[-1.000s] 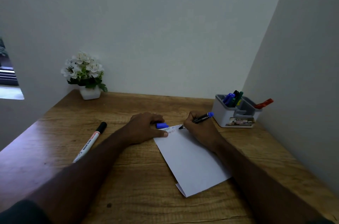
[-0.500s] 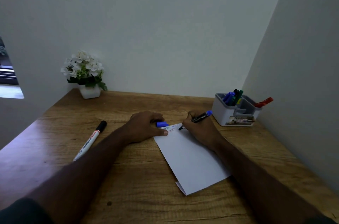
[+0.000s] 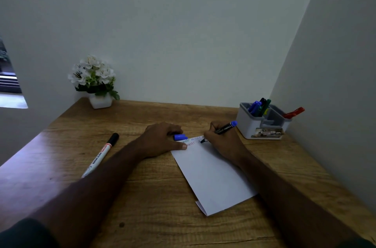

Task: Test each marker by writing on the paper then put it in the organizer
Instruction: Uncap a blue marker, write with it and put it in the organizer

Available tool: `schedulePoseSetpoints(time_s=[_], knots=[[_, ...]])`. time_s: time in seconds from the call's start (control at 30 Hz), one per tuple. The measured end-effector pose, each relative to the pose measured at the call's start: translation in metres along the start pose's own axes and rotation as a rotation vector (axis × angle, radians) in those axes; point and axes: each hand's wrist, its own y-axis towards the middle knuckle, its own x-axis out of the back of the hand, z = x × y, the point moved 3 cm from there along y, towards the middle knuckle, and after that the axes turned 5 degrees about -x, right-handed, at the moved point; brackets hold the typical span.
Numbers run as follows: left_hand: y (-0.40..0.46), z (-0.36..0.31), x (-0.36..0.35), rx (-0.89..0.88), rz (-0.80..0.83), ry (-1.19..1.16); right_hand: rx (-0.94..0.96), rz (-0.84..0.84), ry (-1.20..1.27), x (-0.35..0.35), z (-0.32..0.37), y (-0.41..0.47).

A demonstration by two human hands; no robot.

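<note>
We see the right hand pinching a marker, its tip on the far edge of the paper beside some written letters. The left hand presses the paper's far left corner with its thumb, fingers curled over a blue cap. Right of the paper stands the organizer with markers inside. Left of the paper a whiteboard marker lies on the surface, a flowerpot beyond.
</note>
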Motion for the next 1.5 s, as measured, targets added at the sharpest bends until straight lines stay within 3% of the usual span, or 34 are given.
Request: schedulePoseSetpoints(time_s=[1.5], knots=[[0.002, 0.0046, -0.0013, -0.008, -0.007, 0.004, -0.036, -0.063, -0.005, 0.0008, -0.001, 0.0024]])
